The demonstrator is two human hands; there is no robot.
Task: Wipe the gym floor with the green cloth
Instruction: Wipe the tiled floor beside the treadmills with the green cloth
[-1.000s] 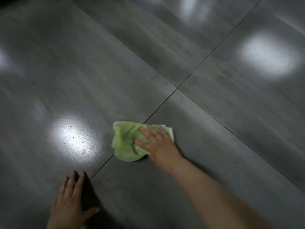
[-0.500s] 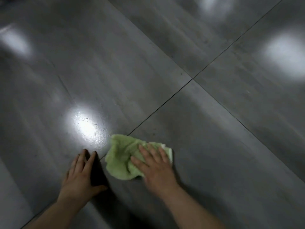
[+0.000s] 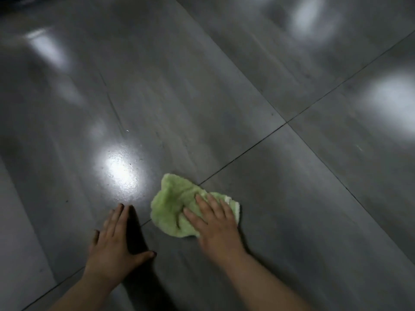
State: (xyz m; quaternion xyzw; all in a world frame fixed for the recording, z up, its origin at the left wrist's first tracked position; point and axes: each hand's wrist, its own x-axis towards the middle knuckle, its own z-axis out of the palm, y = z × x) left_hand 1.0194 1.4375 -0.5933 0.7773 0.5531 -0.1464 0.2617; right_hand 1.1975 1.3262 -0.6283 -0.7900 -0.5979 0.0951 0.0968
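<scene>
A crumpled green cloth [image 3: 173, 205] lies on the glossy grey tiled floor [image 3: 292, 198], across a dark grout line. My right hand [image 3: 215, 225] lies flat on the cloth's right half, fingers straight and spread, pressing it to the floor. My left hand [image 3: 116, 243] rests flat on the bare tile just left of the cloth, fingers together and pointing away, thumb out to the right; a narrow gap separates it from the cloth.
Large grey tiles meet at a grout crossing [image 3: 286, 123] beyond the cloth to the right. Bright light reflections [image 3: 121, 173] shine on the floor just ahead of my left hand and farther off. No other objects are in view.
Both hands and the cloth now sit lower and closer together in view. My right hand has slid the cloth along the grout line toward my left hand, which stays flat on the floor.
</scene>
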